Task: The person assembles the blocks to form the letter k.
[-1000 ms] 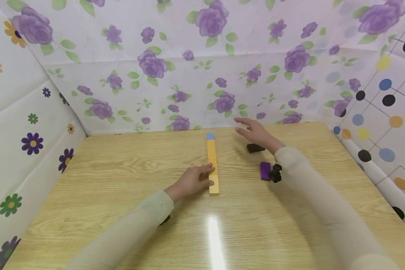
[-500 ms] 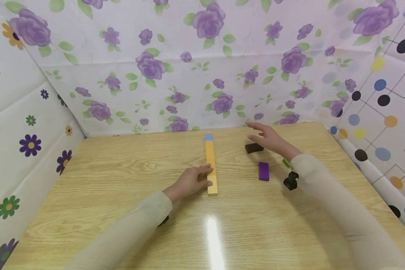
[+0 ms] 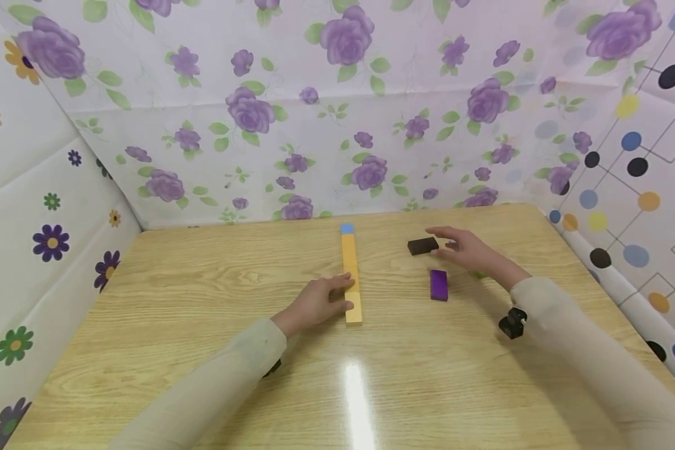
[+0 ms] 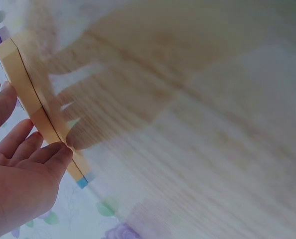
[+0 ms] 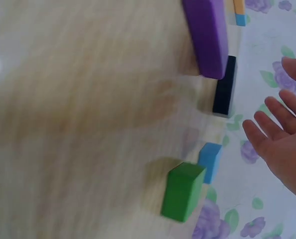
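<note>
We list: left hand point(image 3: 315, 302), loosely spread, touching the orange block row point(image 3: 349, 253) (blue-ended); right hand point(image 3: 470, 252), fingers apart, beside the black block point(image 3: 420, 246).

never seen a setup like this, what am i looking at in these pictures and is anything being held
There is no robot here, just a person's two bare hands. The wide picture comes from a camera on the head, looking down; the other two come from wrist cameras. The dark gadget at the right wrist is probably one.

On the wooden table, the left hand touches a row of orange, pale yellow and blue blocks. The right hand is beside a black block and grips nothing. A purple block lies nearby; a green block and separate blue block show best from the right wrist.
</note>
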`<state>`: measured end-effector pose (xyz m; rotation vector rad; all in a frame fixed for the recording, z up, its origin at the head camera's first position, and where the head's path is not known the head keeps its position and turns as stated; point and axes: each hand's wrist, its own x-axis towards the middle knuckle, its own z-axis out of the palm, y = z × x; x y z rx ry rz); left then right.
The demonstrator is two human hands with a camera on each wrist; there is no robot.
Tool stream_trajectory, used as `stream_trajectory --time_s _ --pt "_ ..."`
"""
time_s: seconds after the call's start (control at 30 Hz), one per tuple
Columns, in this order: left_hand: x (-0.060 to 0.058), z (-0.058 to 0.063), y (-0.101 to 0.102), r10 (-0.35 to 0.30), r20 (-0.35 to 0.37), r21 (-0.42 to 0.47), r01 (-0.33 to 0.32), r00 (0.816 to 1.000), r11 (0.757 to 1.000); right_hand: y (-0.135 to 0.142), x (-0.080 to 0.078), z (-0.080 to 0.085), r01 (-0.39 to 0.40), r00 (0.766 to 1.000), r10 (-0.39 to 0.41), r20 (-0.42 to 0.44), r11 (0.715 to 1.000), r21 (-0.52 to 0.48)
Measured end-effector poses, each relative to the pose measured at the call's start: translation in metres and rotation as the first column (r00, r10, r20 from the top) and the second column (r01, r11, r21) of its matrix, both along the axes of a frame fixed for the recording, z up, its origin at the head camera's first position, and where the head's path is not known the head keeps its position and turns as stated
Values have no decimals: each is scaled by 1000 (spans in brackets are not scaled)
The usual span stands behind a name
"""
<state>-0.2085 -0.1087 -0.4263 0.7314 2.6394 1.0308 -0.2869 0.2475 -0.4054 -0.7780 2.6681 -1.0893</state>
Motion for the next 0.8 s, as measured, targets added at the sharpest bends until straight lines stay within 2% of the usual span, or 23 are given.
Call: stream_trajectory --time_s 0.27,0.57,0.7,0.8 --pt "-1 0 0 3 0 -4 -3 1000 1000 14 16 -11 -74 992 76 97 997 -26" --pt "2 2 0 4 12 6 -4 1000 1000 21 22 -20 -158 968 170 187 984 -77" --pt "2 2 0 3 14 11 -3 1000 1000 20 23 -21 -166 967 178 181 983 -76" --pt "1 2 0 3 15 12 -3 1000 1000 17 23 -21 -176 973 181 146 983 -47"
